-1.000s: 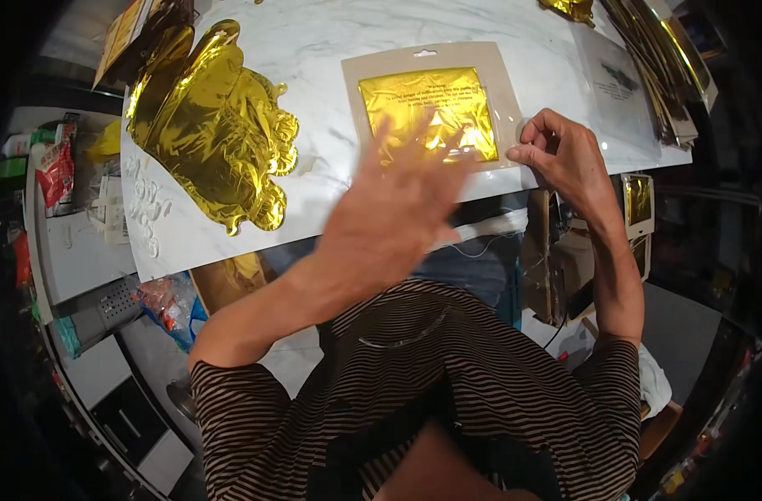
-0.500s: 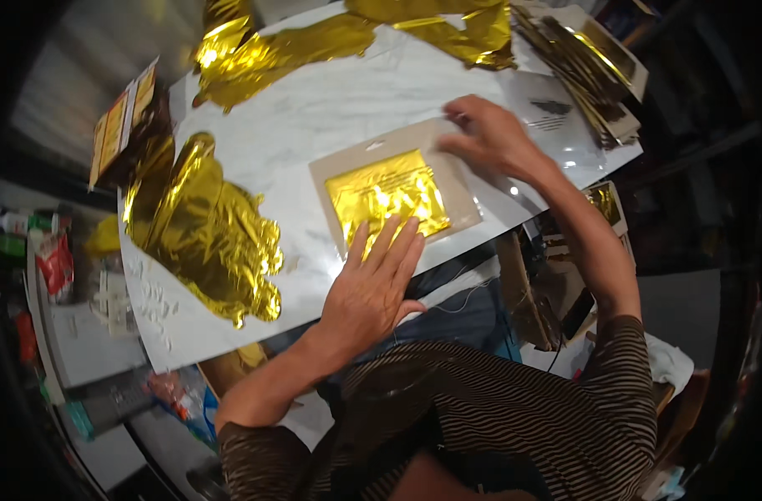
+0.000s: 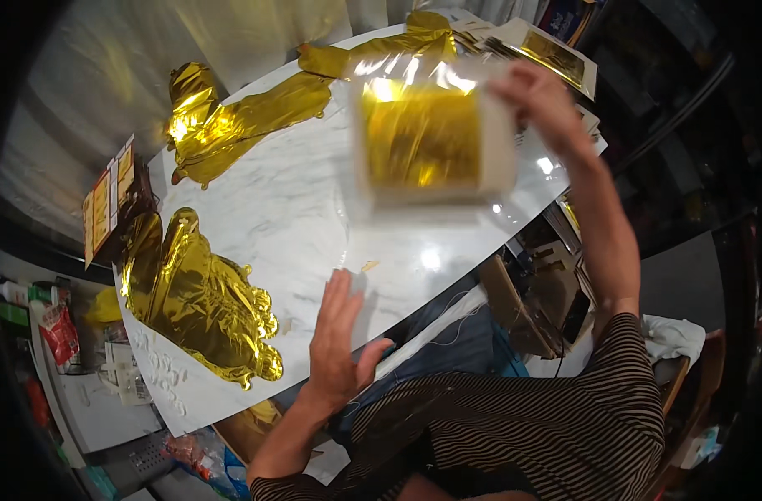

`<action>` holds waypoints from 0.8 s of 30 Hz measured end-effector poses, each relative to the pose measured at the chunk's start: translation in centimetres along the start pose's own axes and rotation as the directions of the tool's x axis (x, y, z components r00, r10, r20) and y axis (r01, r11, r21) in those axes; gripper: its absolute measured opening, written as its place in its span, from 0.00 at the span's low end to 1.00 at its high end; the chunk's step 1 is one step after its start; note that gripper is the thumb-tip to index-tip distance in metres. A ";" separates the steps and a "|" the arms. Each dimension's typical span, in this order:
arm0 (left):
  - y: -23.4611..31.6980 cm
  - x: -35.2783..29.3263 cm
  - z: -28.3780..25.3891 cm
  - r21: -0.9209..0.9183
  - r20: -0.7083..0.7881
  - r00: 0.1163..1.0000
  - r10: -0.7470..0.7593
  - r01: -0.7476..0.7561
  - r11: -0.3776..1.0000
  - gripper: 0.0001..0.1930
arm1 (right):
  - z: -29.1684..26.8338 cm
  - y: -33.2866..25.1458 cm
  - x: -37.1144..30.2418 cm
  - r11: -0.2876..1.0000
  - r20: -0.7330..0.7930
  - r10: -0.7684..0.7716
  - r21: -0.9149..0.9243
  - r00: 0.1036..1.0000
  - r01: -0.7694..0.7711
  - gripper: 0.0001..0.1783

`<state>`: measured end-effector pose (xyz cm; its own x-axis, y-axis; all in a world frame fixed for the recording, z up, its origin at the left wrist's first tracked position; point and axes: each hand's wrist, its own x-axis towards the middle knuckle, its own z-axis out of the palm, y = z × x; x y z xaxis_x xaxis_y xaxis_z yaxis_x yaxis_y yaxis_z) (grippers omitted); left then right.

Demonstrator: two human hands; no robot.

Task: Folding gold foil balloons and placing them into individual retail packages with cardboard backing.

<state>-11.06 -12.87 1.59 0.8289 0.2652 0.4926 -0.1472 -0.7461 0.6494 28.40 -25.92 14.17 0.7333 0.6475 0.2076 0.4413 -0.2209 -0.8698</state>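
Observation:
My right hand (image 3: 541, 98) pinches the right edge of a clear package (image 3: 422, 138) and holds it raised over the table. Inside lies a folded gold foil balloon on a beige backing card; motion blurs it. My left hand (image 3: 337, 342) is open at the table's near edge, thumb apart from the fingers, touching nothing I can make out. To its left lies a flat, uninflated gold foil balloon (image 3: 201, 296) with lobed edges. More flat gold foil (image 3: 255, 125) stretches along the far side of the table.
The white marbled table (image 3: 289, 217) bears all this. A stack of similar packages (image 3: 556, 58) lies at the far right. A box with yellow panels (image 3: 109, 200) stands at the left edge. An open cardboard box (image 3: 523, 305) sits below the right edge, beside cluttered shelving (image 3: 84, 401) at far left.
The package has come up off the table and moved away from me in my right hand, which now grips it. My left hand no longer rests on it. The view has shifted slightly.

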 end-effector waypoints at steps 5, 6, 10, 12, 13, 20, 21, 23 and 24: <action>0.1 1.3 0.7 -0.036 -0.019 0.998 -0.060 0.059 0.998 0.37 | -19.9 8.1 7.9 0.997 -0.499 0.001 0.068 0.867 0.038 0.12; 0.1 1.3 0.9 -0.006 -0.006 0.997 -0.079 0.079 0.997 0.37 | -21.1 9.0 8.8 0.998 -0.525 0.060 0.024 0.849 -0.056 0.13; 0.5 1.3 0.9 0.066 0.005 0.997 -0.079 0.078 0.995 0.34 | -24.3 12.7 10.9 0.949 -0.633 0.100 -0.171 0.768 -0.265 0.15; 0.5 1.4 1.0 0.082 0.006 0.997 -0.083 0.082 0.993 0.34 | -24.5 13.3 11.3 0.894 -0.647 0.092 -0.281 0.757 -0.349 0.17; 0.6 1.4 1.0 0.098 0.008 0.996 -0.089 0.088 0.991 0.34 | -24.0 13.4 11.3 0.791 -0.678 0.087 -0.399 0.730 -0.464 0.20; 0.5 1.6 1.1 0.078 -0.022 0.997 -0.080 0.081 0.994 0.33 | -29.1 15.0 10.8 0.397 -0.707 -0.012 -0.652 0.707 -0.646 0.44; 0.6 1.8 1.1 0.077 -0.011 0.996 -0.085 0.085 0.993 0.33 | -27.3 14.3 10.7 0.405 -0.724 -0.082 -0.652 0.685 -0.641 0.41; 0.6 1.9 1.0 0.062 -0.015 0.996 -0.087 0.088 0.994 0.33 | -23.0 12.4 9.9 0.450 -0.595 -0.474 -0.797 0.649 -0.402 0.29; 0.6 1.9 1.1 0.074 -0.025 0.994 -0.106 0.108 0.991 0.33 | -19.8 11.1 9.6 0.566 -0.511 -0.544 -0.809 0.666 -0.158 0.25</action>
<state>-8.98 -13.49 2.30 0.8259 0.3584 0.4351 -0.0162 -0.7564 0.6539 50.55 -36.58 15.34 0.5124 0.1785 0.8400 0.5525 -0.8173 -0.1634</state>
